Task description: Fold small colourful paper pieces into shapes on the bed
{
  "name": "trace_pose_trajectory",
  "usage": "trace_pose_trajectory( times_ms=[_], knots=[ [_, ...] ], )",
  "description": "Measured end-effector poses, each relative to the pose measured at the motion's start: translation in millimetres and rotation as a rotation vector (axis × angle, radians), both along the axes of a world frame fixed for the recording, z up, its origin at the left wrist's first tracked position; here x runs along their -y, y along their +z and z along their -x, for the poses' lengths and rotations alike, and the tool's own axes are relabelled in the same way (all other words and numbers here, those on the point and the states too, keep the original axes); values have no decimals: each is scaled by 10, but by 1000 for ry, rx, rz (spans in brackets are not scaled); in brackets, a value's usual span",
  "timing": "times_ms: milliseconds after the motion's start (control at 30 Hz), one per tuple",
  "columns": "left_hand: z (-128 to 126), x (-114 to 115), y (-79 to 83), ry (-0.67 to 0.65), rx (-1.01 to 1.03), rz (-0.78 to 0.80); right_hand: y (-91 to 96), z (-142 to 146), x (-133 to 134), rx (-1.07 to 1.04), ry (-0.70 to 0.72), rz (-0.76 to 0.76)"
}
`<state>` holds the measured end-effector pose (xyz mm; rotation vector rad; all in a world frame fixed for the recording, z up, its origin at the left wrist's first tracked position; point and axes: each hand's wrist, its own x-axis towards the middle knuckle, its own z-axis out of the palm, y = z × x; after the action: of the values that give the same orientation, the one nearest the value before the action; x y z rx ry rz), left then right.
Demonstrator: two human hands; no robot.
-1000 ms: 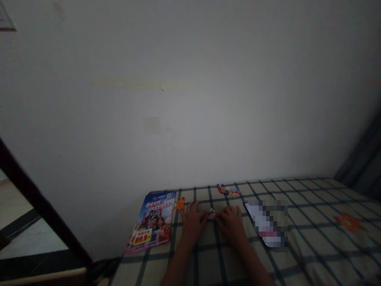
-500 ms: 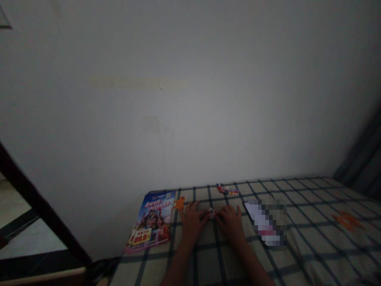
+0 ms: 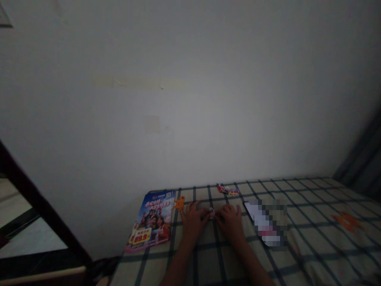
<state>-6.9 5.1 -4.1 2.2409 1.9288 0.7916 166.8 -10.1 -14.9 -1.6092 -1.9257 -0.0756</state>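
Note:
A small piece of printed paper (image 3: 212, 213), white with dark and reddish marks, is pinched between my two hands just above the checked bedsheet. My left hand (image 3: 193, 219) holds its left side with thumb and forefinger, the other fingers spread toward the sheet. On its right side, the fingertips of my right hand (image 3: 230, 221) grip it. How the paper is folded is too small to make out. Left of my left hand lies a stack of colourful flyers (image 3: 153, 220) with a large 89.9 on the top one.
Another crumpled or folded piece of printed paper (image 3: 228, 190) lies by the wall (image 3: 202, 131). A phone (image 3: 263, 224), partly blurred out, rests to the right. The checked sheet (image 3: 312, 238) bears orange figures (image 3: 347, 221). A dark rail (image 3: 41, 202) slants at the left.
My hands stay in nearly the same place, still pinching the small paper. The fingertips shift very slightly around it.

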Motion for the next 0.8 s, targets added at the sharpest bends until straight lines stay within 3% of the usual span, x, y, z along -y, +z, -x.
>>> trace_pose_trajectory(
  times_ms=[800],
  knots=[
    [10, 44, 26, -34, 13, 42, -28, 2, -3, -3, -12, 20]
  ],
)
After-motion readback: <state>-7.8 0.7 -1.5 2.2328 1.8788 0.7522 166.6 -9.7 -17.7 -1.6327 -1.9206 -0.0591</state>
